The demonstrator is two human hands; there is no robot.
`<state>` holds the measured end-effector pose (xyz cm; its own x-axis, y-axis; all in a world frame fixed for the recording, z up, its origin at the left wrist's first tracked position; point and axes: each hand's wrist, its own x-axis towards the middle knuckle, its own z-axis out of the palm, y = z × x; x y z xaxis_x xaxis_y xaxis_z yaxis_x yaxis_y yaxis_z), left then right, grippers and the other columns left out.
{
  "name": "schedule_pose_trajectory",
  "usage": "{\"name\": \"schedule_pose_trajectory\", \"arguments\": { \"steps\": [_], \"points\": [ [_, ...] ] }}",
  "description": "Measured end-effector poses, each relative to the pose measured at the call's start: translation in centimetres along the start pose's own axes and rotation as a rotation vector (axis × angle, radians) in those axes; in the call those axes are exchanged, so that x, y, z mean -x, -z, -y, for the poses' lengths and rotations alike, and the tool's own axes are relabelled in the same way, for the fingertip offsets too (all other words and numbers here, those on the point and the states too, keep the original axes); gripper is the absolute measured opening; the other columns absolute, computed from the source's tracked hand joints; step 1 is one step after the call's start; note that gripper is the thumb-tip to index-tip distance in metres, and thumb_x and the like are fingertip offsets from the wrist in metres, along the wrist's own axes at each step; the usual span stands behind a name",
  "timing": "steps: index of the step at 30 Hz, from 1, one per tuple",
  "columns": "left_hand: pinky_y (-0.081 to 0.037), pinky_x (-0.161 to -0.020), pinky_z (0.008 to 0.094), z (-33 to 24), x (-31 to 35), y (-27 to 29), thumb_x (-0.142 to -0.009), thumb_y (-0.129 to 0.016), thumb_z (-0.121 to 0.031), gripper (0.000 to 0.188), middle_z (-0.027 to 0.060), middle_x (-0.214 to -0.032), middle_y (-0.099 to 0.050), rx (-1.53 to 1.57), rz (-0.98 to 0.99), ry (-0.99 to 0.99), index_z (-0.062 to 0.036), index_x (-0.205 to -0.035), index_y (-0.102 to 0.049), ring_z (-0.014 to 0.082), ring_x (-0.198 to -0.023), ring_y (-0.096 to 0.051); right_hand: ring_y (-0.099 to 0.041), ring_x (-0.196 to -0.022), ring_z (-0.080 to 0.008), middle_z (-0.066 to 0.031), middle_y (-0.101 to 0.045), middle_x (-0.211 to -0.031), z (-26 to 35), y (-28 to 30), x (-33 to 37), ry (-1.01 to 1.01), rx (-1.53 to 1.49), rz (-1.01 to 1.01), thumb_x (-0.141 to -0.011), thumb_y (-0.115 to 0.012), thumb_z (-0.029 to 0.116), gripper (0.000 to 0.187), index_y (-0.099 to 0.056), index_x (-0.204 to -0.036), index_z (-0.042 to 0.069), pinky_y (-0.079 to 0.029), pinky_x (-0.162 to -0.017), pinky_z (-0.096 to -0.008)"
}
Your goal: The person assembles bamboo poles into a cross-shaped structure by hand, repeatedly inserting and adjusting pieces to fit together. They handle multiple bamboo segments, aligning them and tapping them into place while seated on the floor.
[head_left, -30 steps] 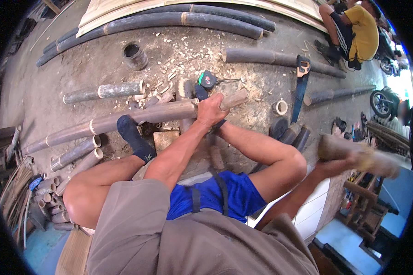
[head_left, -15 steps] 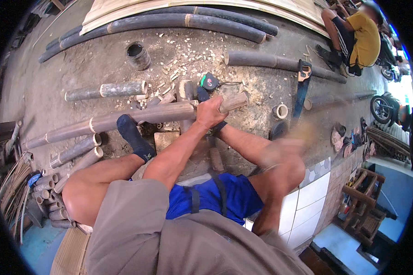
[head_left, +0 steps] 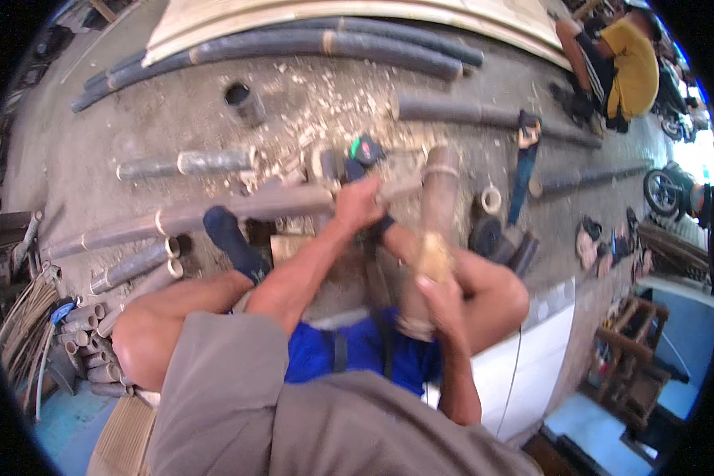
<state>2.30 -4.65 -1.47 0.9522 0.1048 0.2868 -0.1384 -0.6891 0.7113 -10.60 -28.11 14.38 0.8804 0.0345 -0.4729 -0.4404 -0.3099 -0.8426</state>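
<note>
My left hand (head_left: 358, 205) is closed around a short light-brown bamboo or wooden piece (head_left: 404, 187), part of it sticking out to the right. This grip is at the right end of a long bamboo pole (head_left: 246, 208) lying across the floor. My right hand (head_left: 444, 303) is closed on a thick length of bamboo (head_left: 438, 190), at a pale, narrowed part of its middle. The bamboo is held upright in view over my right leg, its far end beyond the left hand's piece. Motion blurs both hands somewhat.
A black-and-green tape measure (head_left: 365, 149) lies among wood chips beyond my left hand. A handsaw (head_left: 522, 170) and bamboo poles (head_left: 484, 113) are to the right. A dark can (head_left: 243, 105) stands at far left. A person in a yellow shirt (head_left: 631, 67) sits far right.
My right hand, blurred over the right knee before, has moved left and nearer, and the thick bamboo length now shows clearly in it. My left hand keeps its hold.
</note>
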Motion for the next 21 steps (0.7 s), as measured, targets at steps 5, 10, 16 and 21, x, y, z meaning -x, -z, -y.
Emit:
{"name": "schedule_pose_trajectory", "arguments": {
  "steps": [5,10,16,21],
  "points": [
    [-0.059,-0.071,0.0489,-0.9,1.1,0.3,-0.073,-0.086,-0.032,0.036,0.0115,-0.092,-0.072,0.006,0.076,0.065,-0.0098,-0.091,-0.063,0.0366,-0.086,-0.073,-0.07,-0.107,-0.0221,-0.0185,-0.073,-0.119,3.3,8.0,-0.6,0.302,-0.366,-0.199,-0.096,-0.069,0.036,0.053,-0.066,-0.128,-0.006,-0.056,-0.095,-0.0401],
    [-0.059,-0.072,0.0492,-0.2,1.3,0.2,-0.074,-0.085,-0.033,0.036,0.0118,-0.093,-0.072,-0.029,0.084,0.033,-0.0099,-0.091,-0.063,0.0374,-0.088,-0.073,-0.065,-0.114,-0.0217,-0.0158,-0.069,-0.125,-0.6,-1.2,-1.0,-0.066,-0.124,0.031,-0.098,-0.07,0.03,0.06,-0.057,-0.145,-0.005,-0.05,-0.104,-0.0365],
    [-0.058,-0.073,0.0532,-1.6,0.6,-0.4,-0.076,-0.084,-0.035,0.04,0.0137,-0.095,-0.073,-0.079,0.122,0.107,-0.0108,-0.098,-0.062,0.0388,-0.089,-0.074,-0.063,-0.117,-0.0232,-0.014,-0.066,-0.131,2.3,2.4,1.4,0.006,-0.284,-0.196,-0.097,-0.071,0.026,0.063,-0.052,-0.149,-0.004,-0.049,-0.104,-0.036],
    [-0.057,-0.071,0.0524,-3.6,-0.1,-2.4,-0.076,-0.084,-0.034,0.04,0.0133,-0.095,-0.073,-0.036,0.15,0.141,-0.0102,-0.097,-0.061,0.0398,-0.087,-0.073,-0.062,-0.119,-0.0246,-0.0148,-0.064,-0.134,3.0,3.7,1.8,0.022,-0.278,-0.273,-0.098,-0.069,0.024,0.061,-0.052,-0.15,-0.003,-0.049,-0.104,-0.0369]
  ]
}}
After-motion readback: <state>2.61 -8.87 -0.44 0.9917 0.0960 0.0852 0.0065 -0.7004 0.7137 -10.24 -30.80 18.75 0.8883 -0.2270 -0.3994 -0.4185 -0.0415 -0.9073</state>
